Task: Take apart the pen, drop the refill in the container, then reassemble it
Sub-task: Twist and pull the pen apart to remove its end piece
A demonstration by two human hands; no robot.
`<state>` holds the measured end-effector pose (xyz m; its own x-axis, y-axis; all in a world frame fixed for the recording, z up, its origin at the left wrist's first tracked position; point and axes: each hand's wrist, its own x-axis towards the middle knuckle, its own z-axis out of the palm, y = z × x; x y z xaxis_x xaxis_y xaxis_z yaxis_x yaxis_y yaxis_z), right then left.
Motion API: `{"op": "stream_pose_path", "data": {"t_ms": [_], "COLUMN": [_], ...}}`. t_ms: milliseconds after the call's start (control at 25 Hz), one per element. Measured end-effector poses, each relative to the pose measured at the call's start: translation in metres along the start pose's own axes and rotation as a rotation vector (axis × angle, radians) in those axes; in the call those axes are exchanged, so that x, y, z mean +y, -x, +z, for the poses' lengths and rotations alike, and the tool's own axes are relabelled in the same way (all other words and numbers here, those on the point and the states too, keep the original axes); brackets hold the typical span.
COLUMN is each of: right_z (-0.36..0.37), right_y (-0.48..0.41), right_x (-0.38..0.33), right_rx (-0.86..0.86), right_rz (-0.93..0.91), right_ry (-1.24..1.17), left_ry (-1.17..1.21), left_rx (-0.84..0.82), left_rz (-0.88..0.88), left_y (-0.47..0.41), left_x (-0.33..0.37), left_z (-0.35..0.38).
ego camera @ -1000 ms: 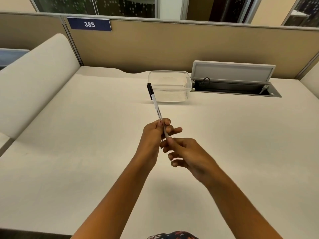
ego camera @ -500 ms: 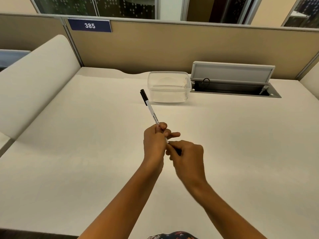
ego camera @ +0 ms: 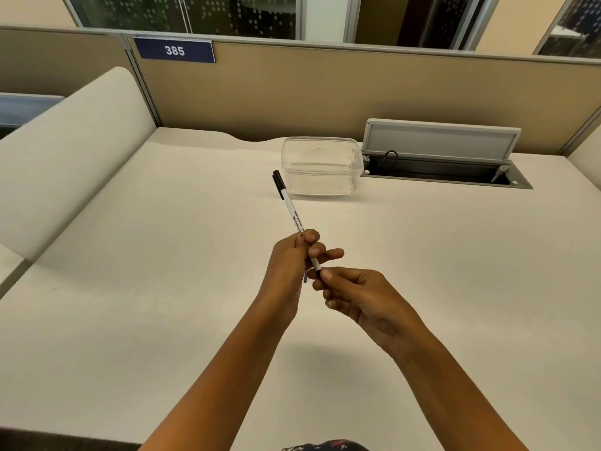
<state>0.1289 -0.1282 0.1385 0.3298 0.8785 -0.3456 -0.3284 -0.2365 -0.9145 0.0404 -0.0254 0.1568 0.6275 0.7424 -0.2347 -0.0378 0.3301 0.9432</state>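
A white pen (ego camera: 293, 213) with a black cap at its far end is held above the middle of the desk, pointing away towards the container. My left hand (ego camera: 289, 258) grips the pen's barrel near its lower part. My right hand (ego camera: 354, 296) pinches the pen's black near end between thumb and forefinger. A small dark piece (ego camera: 305, 277) shows just below my left hand; what it is I cannot tell. The clear plastic container (ego camera: 322, 166) stands open at the back of the desk, beyond the pen's cap.
An open cable hatch (ego camera: 445, 172) with a raised grey lid lies in the desk right of the container. A tan partition (ego camera: 325, 92) runs along the back and a padded divider (ego camera: 65, 151) along the left. The cream desk (ego camera: 162, 288) stretches around my hands.
The pen's capped end swung left and then back towards the container. My right hand turned over and now pinches the black near end with fingers facing up.
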Motion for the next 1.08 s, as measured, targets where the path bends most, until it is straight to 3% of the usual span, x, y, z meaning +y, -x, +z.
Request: {"op": "stream_pose_path", "data": {"t_ms": [120, 400, 800, 1080], "right_z": [0.004, 0.022, 0.016, 0.020], "right_y": [0.002, 0.004, 0.006, 0.006], "right_x": [0.001, 0.006, -0.003, 0.002], "right_rx": [0.069, 0.407, 0.248, 0.403], "right_rz": [-0.022, -0.193, -0.113, -0.206], "right_ry": [0.048, 0.282, 0.209, 0.301], "left_ry": [-0.019, -0.037, 0.095, 0.132], "left_rx": [0.018, 0.085, 0.074, 0.083], "left_rz": [0.002, 0.055, -0.066, -0.076], "left_y": [0.002, 0.005, 0.002, 0.003], "left_x": [-0.001, -0.003, -0.006, -0.009], "left_z": [0.003, 0.010, 0.003, 0.003]}}
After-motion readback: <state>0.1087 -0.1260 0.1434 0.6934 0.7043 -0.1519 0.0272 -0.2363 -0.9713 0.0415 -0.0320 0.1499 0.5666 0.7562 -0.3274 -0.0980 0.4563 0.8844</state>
